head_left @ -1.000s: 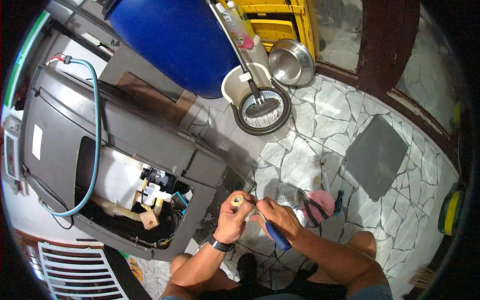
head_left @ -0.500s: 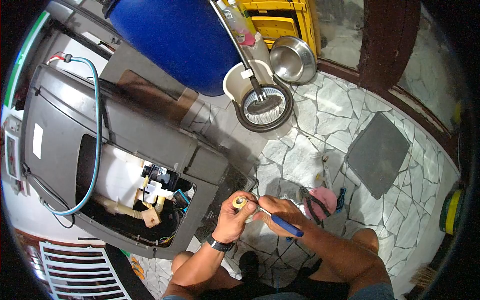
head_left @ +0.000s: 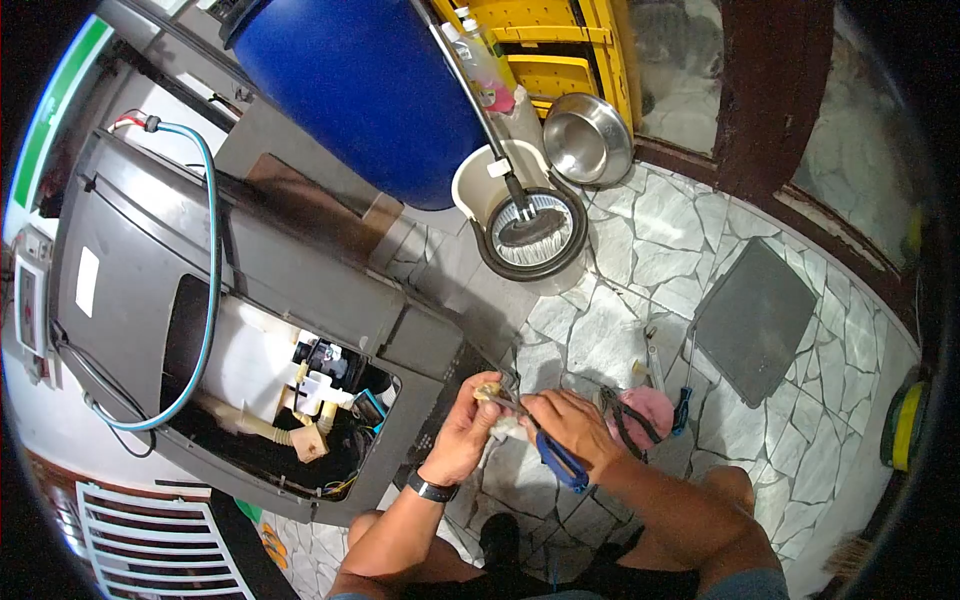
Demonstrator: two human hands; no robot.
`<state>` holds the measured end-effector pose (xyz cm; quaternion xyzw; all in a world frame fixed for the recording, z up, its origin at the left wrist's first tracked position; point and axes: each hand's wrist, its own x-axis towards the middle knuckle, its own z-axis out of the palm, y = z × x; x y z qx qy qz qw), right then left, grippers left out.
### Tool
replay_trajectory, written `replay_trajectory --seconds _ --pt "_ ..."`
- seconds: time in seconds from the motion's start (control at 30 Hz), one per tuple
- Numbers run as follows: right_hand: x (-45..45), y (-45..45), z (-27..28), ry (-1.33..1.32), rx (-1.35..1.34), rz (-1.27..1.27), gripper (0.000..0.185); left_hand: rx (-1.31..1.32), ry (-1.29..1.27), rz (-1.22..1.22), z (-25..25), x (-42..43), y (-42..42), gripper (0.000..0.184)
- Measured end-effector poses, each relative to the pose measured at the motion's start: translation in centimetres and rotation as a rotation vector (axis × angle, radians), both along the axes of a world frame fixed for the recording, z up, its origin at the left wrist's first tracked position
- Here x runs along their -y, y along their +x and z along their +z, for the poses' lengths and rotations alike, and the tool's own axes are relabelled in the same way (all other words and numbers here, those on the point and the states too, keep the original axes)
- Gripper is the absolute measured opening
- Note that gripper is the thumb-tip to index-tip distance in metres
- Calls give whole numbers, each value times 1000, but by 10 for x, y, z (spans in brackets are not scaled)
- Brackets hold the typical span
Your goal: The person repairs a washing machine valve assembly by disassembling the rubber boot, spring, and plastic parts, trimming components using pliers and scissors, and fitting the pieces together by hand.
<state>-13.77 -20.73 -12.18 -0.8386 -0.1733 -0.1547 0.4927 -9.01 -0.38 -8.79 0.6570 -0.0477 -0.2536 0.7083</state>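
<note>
My left hand (head_left: 458, 430), with a dark watch on the wrist, pinches a small yellowish fitting (head_left: 487, 391) between thumb and fingers. Closed around a pair of blue-handled pliers (head_left: 562, 462) is my right hand (head_left: 575, 428). The pliers' narrow metal jaws reach the fitting; whether they grip it I cannot tell. To the left lies a large grey appliance (head_left: 290, 240) with an open hatch. Inside it show a white plastic part (head_left: 318, 392), a ribbed cream hose (head_left: 250, 423) and wires.
A pink cloth (head_left: 648, 412) with dark-handled pliers and a screwdriver (head_left: 683, 410) lie on the stone floor, right of my hands. Farther off are a grey panel (head_left: 755, 325), a mop bucket (head_left: 465, 180), a steel bowl (head_left: 588, 140) and a blue barrel (head_left: 350, 90).
The pliers have turned so that their two handles show and point more downward. The fitting has tilted in my left hand, and its round opening no longer faces up. The view has shifted slightly.
</note>
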Motion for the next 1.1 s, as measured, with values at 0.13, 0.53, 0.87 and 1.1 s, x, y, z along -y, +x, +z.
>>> replay_trajectory --seconds 0.13,0.53,0.87,1.1 --pt "1 -3 6 -225 -3 52 30 -4 -74 -58 -4 3 -4 57" --pt "4 -8 1 21 -164 158 39 -136 -173 93 -12 12 -16 37" --pt "4 -6 -7 198 -234 193 38 -166 -209 144 -2 13 -21 35" --pt "12 -4 -8 237 -232 221 41 -193 -137 1 13 5 -10 35"
